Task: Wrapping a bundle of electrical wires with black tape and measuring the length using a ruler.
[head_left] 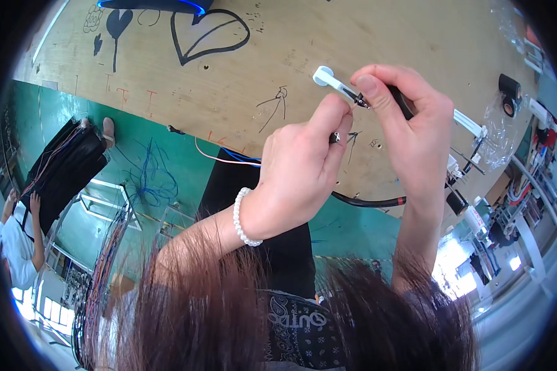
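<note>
Hands are raised together above a plywood desk (377, 37) marked with black heart drawings. A black cable (368, 201) is pinched at its end between thumb and fingers of the right hand (408, 130), closed tightly around it; the cable loops down below both wrists. The left hand (303, 167), with a white bead bracelet (244, 219) on its wrist, is closed with fingertips pressed to the cable tip, where a small dark piece is pinched. A white plastic fixture (325, 77) is seen on the desk just behind the fingertips. Rolls of black tape (509, 94) lie far right.
</note>
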Available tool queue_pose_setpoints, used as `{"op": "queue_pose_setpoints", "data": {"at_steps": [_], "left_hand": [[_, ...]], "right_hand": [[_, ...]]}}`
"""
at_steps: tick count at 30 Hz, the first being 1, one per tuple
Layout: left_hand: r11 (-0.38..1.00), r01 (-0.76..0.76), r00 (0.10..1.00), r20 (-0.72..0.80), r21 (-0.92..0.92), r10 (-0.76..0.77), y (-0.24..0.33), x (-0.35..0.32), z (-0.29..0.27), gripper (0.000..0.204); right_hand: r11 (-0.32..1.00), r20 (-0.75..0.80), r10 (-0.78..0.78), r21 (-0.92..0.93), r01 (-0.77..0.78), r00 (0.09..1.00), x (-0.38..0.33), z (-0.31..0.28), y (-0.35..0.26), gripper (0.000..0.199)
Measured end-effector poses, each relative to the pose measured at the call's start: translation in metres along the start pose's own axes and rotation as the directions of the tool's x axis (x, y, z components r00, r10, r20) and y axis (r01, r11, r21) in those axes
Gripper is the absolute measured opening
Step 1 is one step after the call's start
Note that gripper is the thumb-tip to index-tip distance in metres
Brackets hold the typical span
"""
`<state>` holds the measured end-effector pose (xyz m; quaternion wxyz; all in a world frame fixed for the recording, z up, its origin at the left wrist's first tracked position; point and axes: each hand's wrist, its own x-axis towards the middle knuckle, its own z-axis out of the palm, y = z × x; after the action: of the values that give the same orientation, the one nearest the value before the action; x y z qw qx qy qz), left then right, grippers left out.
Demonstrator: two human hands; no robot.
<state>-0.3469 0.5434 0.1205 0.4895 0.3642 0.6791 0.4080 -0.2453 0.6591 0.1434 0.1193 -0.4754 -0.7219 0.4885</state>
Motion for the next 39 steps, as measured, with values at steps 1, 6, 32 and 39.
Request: {"op": "queue_pose_setpoints", "data": {"at_steps": [1, 6, 32, 39], "left_hand": [[0.999, -0.003, 1.0, -0.02, 0.045, 0.004, 0.0, -0.003, -0.001, 0.011], [0.948, -0.177, 0.973, -0.101, 0.264, 0.21, -0.002, -0.012, -0.009, 0.057], [0.889, -0.304, 0.85, -0.325, 0.341, 0.415, 0.006, -0.004, 0.008, 0.019], [0.874, -0.282, 0.851, -0.318, 0.396, 0.419, 0.005, 0.0, 0.009, 0.022]], "right_hand": [[1.0, -0.046, 0.0, 0.027, 0.001, 0.999, -0.004, 0.0, -0.001, 0.015], [0.991, -0.102, -0.132, 0.006, 0.133, 0.986, -0.042, -0.005, -0.023, 0.02], [0.984, -0.197, -0.175, 0.004, 0.18, 0.965, -0.007, -0.003, -0.009, 0.013], [0.983, -0.183, -0.184, -0.065, 0.174, 0.966, -0.003, 0.002, 0.005, 0.015]]}}
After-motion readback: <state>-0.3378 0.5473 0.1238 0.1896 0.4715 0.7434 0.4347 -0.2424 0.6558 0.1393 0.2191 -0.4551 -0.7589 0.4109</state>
